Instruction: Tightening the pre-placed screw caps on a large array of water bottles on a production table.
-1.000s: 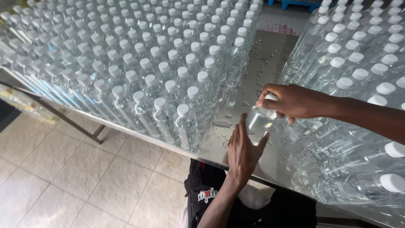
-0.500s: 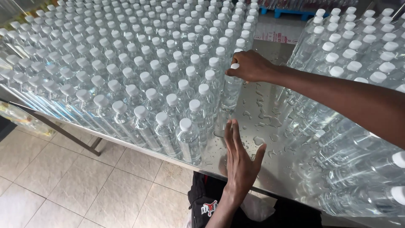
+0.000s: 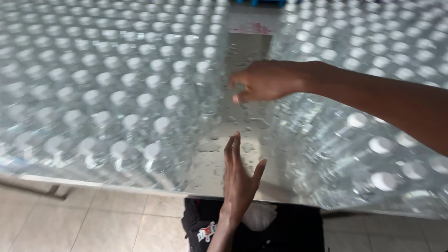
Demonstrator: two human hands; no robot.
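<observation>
Two blocks of clear plastic bottles with white caps are packed upright on the wet metal table (image 3: 242,154): the left block (image 3: 107,84) fills the left half, the right block (image 3: 373,116) the right side, with a bare strip between them. No labels can be made out on them. A pale sign with red marking (image 3: 250,29), blurred, is seen at the strip's far end. No screens.

1. My left hand (image 3: 239,179) and my right hand (image 3: 267,80) were bare, with no gloves, rings or watch showing.
2. Both forearms were uncovered, no sleeve reaching into view.
3. Below, I wore dark, nearly black clothing (image 3: 284,231).
4. A small red and white emblem (image 3: 206,232) sat on that dark cloth.
</observation>
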